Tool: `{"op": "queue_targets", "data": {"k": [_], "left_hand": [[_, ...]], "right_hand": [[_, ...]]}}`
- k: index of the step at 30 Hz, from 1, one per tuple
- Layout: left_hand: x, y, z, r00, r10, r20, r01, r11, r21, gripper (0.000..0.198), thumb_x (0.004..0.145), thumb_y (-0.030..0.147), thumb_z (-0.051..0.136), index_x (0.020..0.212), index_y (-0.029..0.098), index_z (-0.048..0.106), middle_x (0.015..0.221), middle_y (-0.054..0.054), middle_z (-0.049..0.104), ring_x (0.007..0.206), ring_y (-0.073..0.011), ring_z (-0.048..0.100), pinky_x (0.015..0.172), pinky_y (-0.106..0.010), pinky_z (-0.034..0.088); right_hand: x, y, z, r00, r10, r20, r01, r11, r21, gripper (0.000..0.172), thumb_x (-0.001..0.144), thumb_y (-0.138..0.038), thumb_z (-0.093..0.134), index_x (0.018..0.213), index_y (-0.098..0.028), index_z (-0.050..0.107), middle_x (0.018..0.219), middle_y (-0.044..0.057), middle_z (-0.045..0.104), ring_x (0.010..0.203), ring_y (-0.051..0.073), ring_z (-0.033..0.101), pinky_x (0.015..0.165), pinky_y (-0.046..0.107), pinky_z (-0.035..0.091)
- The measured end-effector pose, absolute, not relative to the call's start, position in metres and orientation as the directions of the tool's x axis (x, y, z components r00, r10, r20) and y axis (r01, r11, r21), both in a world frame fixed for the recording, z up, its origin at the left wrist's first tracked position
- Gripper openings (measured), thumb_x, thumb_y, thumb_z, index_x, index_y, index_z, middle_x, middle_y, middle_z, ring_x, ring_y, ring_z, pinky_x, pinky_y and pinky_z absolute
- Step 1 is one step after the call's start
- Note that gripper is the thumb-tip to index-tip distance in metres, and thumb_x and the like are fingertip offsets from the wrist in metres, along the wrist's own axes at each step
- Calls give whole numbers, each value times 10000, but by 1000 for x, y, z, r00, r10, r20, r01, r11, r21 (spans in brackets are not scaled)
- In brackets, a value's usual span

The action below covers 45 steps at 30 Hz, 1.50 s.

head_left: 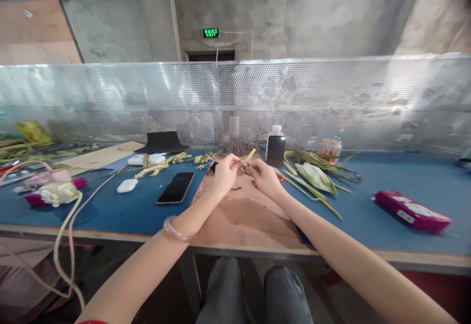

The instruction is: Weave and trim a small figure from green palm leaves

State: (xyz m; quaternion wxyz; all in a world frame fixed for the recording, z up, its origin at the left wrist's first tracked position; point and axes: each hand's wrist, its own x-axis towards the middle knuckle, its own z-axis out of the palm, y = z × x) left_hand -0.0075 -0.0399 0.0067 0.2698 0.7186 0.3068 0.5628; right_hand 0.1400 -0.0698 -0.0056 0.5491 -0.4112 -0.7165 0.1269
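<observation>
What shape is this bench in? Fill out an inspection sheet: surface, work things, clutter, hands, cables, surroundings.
Surface: blue tabletop, brown board in the middle.
Job's things: pale green strip above the board; broad leaf right of the board.
Clutter: phone left of the board; dark bottle upright; magenta pack far right.
Hands: left hand and right hand hold the strip together; finger detail too small to tell.
Cables: two pale cables hang over the front edge at left.
Surroundings: perforated metal screen behind; lit exit sign.
</observation>
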Motion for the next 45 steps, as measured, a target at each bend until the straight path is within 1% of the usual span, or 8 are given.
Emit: {"op": "queue_targets", "data": {"k": [4,7,16,24,36,39,43,45], "left_hand": [[-9,-41,8,191,719,668,186,-695,695,117,808,303,559,764,195,571,719,-24,629,641,-161,618,603,-287,513],[-9,-43,8,192,700,688,210,-714,668,104,806,290,563,773,194,585,720,-25,633,663,-166,620,620,-284,505],[-10,-46,11,203,670,714,221,-741,634,96,818,273,542,771,197,578,733,-28,636,690,-166,619,648,-279,496],[-11,-49,13,234,643,729,261,-764,590,93,837,237,499,790,202,572,766,-18,643,685,-149,614,662,-266,488],[-12,-47,12,251,595,764,333,-794,509,99,851,225,484,816,190,570,763,-21,651,676,-139,619,650,-239,474],[-13,-47,13,287,576,766,377,-803,462,113,859,205,468,828,191,576,760,-13,651,676,-130,616,646,-225,459],[-14,-49,14,298,555,777,445,-800,401,113,851,169,477,841,192,588,739,-3,648,668,-124,603,635,-211,433],[-14,-50,16,307,546,780,470,-800,374,125,849,152,477,854,193,595,742,-4,652,666,-121,598,630,-206,422]], "right_hand": [[142,-71,-3,-67,685,725,508,649,-566,182,843,-312,459,805,-187,585,700,16,611,623,147,529,595,251,407],[143,-70,-3,-56,673,737,530,646,-550,182,835,-305,468,790,-179,591,699,13,612,625,141,522,610,248,397],[144,-64,-7,-2,720,694,449,621,-642,201,836,-367,478,790,-191,566,654,2,603,544,130,528,549,241,410],[144,-62,-7,-4,753,659,382,610,-695,180,818,-362,486,754,-199,526,599,-17,566,490,123,514,497,237,404],[145,-67,-4,-34,708,705,529,612,-588,168,823,-304,458,728,-185,530,609,-4,578,542,127,524,548,238,403],[144,-66,-6,-36,730,683,465,617,-635,174,829,-325,455,743,-189,523,599,-12,563,521,122,534,523,231,421],[139,-62,-9,-6,818,576,274,555,-786,171,815,-362,469,764,-200,487,618,-15,558,495,119,551,402,203,420],[137,-61,-10,6,843,538,188,528,-828,169,802,-362,481,757,-199,467,645,-10,562,511,118,562,374,195,426]]}}
